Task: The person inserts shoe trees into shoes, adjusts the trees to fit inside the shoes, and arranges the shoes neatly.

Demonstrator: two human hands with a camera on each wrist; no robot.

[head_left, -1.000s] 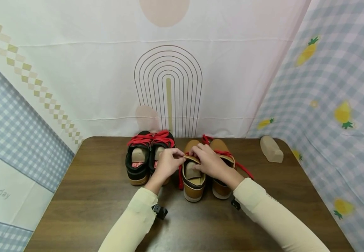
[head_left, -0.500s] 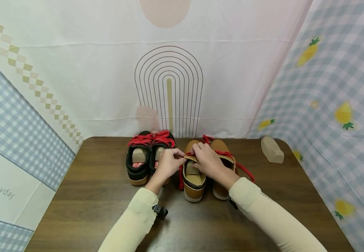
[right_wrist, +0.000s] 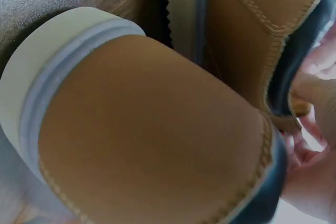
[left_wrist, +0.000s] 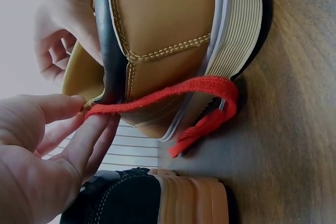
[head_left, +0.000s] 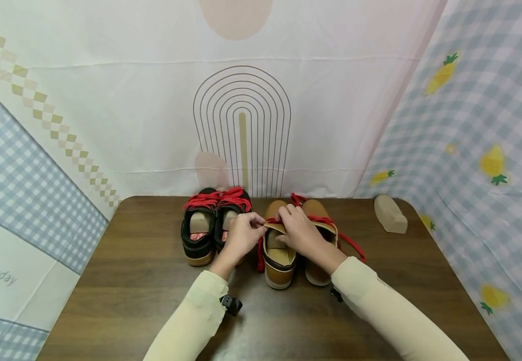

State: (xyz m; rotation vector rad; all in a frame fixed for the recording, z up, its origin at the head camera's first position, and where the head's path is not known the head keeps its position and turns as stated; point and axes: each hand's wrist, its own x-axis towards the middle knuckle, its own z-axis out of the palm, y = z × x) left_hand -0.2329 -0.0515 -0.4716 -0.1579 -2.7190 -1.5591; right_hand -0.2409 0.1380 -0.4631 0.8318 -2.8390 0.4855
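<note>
My left hand (head_left: pixel 241 235) pinches the edge of a tan shoe tongue (left_wrist: pixel 84 74) on the left brown shoe (head_left: pixel 279 276). Beside those fingertips a red lace (left_wrist: pixel 157 95) hangs down the shoe's side, as the left wrist view shows. Across the same opening, my right hand (head_left: pixel 302 231) has its fingers curled over the tongue and its thumb inside the shoe. A beige insert (head_left: pixel 277 240) sits within, partly hidden by the tongue and thumb. The right brown shoe (head_left: pixel 316 275) stands under my right wrist.
To the left, a pair of black shoes (head_left: pixel 197 245) with red laces holds beige inserts (head_left: pixel 199 220). One loose beige insert (head_left: pixel 389 214) lies at the back right of the wooden table (head_left: pixel 121 286). A patterned curtain (head_left: pixel 152 115) rises behind the table.
The beige insert in the left brown shoe has slid forward, showing more of the insole. My right hand has shifted slightly; my left hand keeps its pinch in place.
</note>
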